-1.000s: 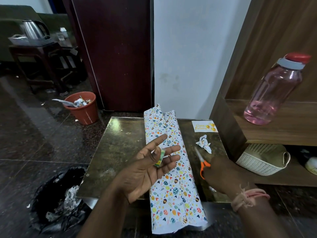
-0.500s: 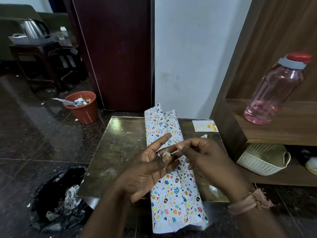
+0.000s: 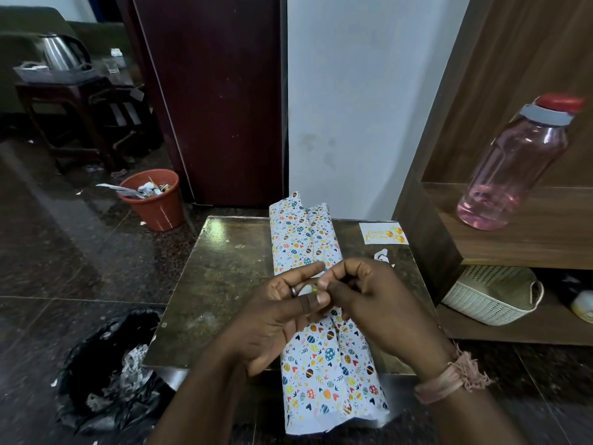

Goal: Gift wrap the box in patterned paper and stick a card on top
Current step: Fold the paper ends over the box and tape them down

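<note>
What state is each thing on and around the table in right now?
Wrapped box: lying on table, paper ends open.
Tape roll: held by left hand.
Right hand: pinching at the tape.
Card: flat on table, not stuck.
Pink bottle: capped, on shelf.
Orange bin: holding scraps.

Wrapped box point(image 3: 324, 358) lies lengthwise on worktop point(image 3: 208, 284); card point(image 3: 383, 233) at far right; both hands above box; bottle point(image 3: 513, 168) on shelf point(image 3: 526, 239), right.

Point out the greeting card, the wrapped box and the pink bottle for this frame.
greeting card point(image 3: 383, 233): head view, middle of its white face.
wrapped box point(image 3: 330, 364): head view, patterned top near the front end.
pink bottle point(image 3: 513, 168): head view, middle of the clear body.
</note>
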A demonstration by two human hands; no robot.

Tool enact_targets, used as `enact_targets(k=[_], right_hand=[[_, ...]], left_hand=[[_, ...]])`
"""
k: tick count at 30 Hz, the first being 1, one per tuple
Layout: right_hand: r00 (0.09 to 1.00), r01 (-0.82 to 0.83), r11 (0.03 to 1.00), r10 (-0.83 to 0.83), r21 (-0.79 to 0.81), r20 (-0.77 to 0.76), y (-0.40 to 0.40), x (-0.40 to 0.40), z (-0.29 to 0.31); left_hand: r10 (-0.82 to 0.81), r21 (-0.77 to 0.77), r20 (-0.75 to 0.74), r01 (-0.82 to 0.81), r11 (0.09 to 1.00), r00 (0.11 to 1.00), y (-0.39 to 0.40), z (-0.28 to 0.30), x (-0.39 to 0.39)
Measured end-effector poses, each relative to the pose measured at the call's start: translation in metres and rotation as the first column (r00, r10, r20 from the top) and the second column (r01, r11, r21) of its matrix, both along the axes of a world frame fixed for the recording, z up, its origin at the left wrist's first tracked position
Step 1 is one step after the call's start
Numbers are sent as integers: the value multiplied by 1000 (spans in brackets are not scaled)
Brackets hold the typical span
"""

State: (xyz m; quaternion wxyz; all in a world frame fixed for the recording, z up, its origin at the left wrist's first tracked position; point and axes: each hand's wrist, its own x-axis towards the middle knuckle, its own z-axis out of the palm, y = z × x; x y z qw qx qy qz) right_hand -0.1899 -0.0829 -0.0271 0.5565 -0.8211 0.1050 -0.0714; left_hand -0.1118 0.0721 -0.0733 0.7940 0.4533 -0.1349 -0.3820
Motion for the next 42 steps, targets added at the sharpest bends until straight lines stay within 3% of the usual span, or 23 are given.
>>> enact_targets(k=[4,11,20,23,27,29,35,39,42], right_hand=[[998,42,993,-47,106,48,4,1,4],[993,119,914,-108,388,-50,11,7,-9],[981,182,858,-191,480,-29,15,11,-16],[968,228,843,-252,487,-16,8,11,-17],[972,212,858,-234,468,-11,1,7,-14],[976,202,867,-216,455,-21,1,7,-14],[986,167,889,-157,426,-57,5,7,-16],[985,171,893,-159,416,-65,4,7,-17],[985,171,899,-159,402,-64,2,7,-17]], left_hand=[[87,7,-15,-87,996,996,1,0,3],[123,-64,35,-120,991,992,-3,2,1],[119,-74,26,-117,990,993,0,2,4],[205,43,107,-211,977,973,7,6,9],[243,363,465,-433,825,851,27,5,22],[226,457,565,-529,716,794,35,-2,26],[71,583,772,-749,315,631,51,-15,34],[-44,631,769,-746,214,638,57,-23,35],[-21,644,750,-722,253,662,54,-24,32]])
